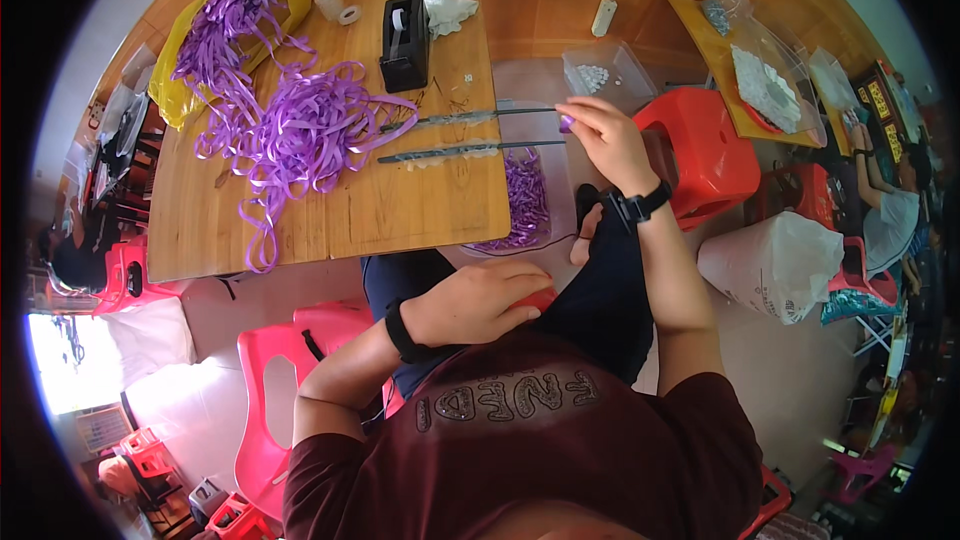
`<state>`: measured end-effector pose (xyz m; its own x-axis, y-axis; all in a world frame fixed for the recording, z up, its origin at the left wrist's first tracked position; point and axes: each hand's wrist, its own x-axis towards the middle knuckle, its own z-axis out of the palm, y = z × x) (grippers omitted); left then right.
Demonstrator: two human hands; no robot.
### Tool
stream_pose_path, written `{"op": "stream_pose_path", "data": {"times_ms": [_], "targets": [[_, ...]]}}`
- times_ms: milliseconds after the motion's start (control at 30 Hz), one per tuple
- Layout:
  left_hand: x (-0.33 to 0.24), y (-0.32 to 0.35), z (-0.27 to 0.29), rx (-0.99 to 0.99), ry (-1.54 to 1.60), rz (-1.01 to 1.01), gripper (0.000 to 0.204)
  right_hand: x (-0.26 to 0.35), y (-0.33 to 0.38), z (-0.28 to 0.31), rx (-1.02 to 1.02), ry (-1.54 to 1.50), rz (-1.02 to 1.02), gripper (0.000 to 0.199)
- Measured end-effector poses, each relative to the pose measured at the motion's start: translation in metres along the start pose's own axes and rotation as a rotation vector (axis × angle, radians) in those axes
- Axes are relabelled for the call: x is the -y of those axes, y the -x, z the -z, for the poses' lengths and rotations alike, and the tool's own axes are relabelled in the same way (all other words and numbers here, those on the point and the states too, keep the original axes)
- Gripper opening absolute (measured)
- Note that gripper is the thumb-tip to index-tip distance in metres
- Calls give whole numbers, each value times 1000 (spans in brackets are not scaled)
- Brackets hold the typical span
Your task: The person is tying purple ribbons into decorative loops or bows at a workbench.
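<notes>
My right hand (608, 145) pinches a small bit of purple ribbon (566, 124) at the tip of a thin dark rod (525, 111). That rod and a second dark rod (470, 151) stick out over the table's right edge, stuck down with something clear. In front of my body, my left hand (475, 305) is curled over a red object (536, 301), mostly hidden by the fingers. A large tangle of purple ribbon (310, 130) lies on the wooden table (400, 210), trailing from a yellow plastic bag (180, 60).
A black tape dispenser (405, 50) stands behind the rods. Below the table's edge, a clear bin (545, 120) holds many short purple pieces. Farther back, another clear bin (615, 60) holds white pieces. A red stool (705, 160) and white sack (770, 265) stand to the right.
</notes>
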<state>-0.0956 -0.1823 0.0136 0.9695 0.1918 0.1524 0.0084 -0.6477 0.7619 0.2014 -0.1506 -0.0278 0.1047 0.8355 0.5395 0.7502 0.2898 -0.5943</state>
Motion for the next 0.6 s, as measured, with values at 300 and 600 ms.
{"op": "stream_pose_path", "data": {"times_ms": [300,600], "targets": [[23,-52,71,-131,-124,-71,27,-46,-60,-23,309,-235,-42,30],[91,-109,89,-131,-447,142,43,-56,-31,-78,384,-473,-126,24]]}}
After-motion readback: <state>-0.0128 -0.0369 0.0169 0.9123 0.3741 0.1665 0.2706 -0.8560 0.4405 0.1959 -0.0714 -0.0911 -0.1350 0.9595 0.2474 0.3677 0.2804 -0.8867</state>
